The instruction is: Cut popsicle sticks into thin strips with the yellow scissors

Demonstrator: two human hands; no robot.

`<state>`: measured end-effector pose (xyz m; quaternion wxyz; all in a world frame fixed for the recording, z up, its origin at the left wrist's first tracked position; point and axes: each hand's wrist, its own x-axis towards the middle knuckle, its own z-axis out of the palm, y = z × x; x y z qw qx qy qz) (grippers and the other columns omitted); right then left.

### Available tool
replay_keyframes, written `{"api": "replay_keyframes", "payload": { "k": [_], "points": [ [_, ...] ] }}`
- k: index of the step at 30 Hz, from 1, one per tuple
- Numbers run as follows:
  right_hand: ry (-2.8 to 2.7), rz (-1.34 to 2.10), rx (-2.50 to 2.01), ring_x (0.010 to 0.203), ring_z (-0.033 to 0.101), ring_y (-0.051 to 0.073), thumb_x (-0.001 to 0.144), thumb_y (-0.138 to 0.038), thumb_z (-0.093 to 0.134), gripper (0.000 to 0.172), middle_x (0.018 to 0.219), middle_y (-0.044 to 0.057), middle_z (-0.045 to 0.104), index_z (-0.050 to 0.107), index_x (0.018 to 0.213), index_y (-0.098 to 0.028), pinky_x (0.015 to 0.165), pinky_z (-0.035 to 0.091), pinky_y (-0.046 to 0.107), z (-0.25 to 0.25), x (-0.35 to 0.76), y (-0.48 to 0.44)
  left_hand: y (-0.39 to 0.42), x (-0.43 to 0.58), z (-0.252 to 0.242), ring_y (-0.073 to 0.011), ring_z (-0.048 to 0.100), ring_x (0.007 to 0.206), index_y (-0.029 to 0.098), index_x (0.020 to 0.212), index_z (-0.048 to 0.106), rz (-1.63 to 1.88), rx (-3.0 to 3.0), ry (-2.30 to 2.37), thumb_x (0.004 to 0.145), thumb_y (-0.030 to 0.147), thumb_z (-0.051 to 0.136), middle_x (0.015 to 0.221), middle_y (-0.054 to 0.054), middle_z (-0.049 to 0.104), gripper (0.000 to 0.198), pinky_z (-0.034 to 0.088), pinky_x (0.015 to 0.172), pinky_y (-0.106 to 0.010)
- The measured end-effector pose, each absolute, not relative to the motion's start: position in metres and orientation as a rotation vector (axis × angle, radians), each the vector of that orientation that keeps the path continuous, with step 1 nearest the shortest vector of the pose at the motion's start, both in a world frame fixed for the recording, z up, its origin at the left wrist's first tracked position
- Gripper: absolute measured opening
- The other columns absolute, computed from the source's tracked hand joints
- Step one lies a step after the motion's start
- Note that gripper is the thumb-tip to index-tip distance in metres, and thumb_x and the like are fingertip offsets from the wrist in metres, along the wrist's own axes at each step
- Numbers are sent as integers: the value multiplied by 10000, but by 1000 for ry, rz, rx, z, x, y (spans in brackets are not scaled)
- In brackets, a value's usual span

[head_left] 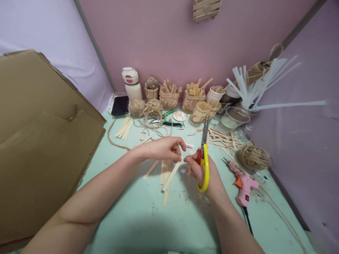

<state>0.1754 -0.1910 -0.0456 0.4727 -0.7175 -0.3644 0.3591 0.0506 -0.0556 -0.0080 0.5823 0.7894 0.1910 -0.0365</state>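
Note:
My right hand grips yellow-and-red scissors, blades closed and pointing away toward the back of the table. My left hand hovers just left of it, fingers curled in a pinch; what they hold, if anything, is too small to make out. The two hands' fingertips nearly meet above the mint-green table. Under them lie several flat wooden sticks. A small pink piece rests on the table between the hands, slightly farther back.
A pink glue gun and a twine ball lie right. Large cardboard sheets fill the left. Along the back wall stand stick-filled baskets, twine rolls, a white bottle, a phone, green pliers, a clear cup, white strips.

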Motion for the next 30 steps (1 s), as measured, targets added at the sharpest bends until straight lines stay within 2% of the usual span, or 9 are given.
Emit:
{"api": "replay_keyframes", "payload": {
  "k": [6,9,12,16,18,22,26,30],
  "points": [
    [-840,869,-1701,531,456,120,695,-321,630,243,664,-36,524,422,763,-216,522,352,252,-46,175,-190,-62,54,-9,-106,553,638,194,981,487,-70,1873,490,715,215,597,755,15,660,289,397,576,-209],
    [-784,860,-1691,494,405,105,710,-324,610,222,624,-53,473,418,747,-219,489,327,243,-43,175,-190,-62,55,-9,-119,570,700,178,980,544,-19,1837,540,725,256,604,811,-8,656,273,412,607,-218],
    [-738,795,-1701,471,363,100,722,-324,592,198,590,-66,422,423,719,-222,464,298,243,-35,176,-190,-61,56,-10,-124,569,727,168,891,625,-22,1788,525,746,324,600,780,-9,630,214,417,630,-220],
    [-767,754,-1715,513,408,116,712,-316,607,186,588,-52,452,451,696,-214,491,311,250,-29,177,-190,-65,59,-13,-100,517,643,151,764,645,-42,1708,478,740,349,614,673,11,579,202,401,605,-218],
    [-776,765,-1703,500,404,117,725,-343,609,200,567,-55,449,457,712,-213,485,304,251,-28,176,-191,-67,60,-13,-87,483,604,147,734,635,-19,1694,486,728,334,623,639,25,553,188,382,578,-215],
    [-757,877,-1607,436,337,103,804,-521,501,322,545,-58,419,478,775,-202,434,264,246,-30,173,-194,-65,59,-9,-80,477,599,152,747,622,94,1645,562,713,298,631,642,33,554,150,366,565,-211],
    [-941,999,-1530,466,373,107,859,-605,374,435,626,-23,480,492,803,-190,465,321,254,-45,171,-197,-57,54,-2,-74,484,614,159,763,606,282,1566,669,701,305,648,681,30,559,164,383,583,-210],
    [-1131,972,-1521,534,425,120,885,-591,358,409,788,10,547,470,873,-198,505,374,264,-59,171,-200,-53,53,0,-70,486,629,161,741,591,396,1496,722,688,300,656,697,29,544,163,402,608,-209]
  ]
}}
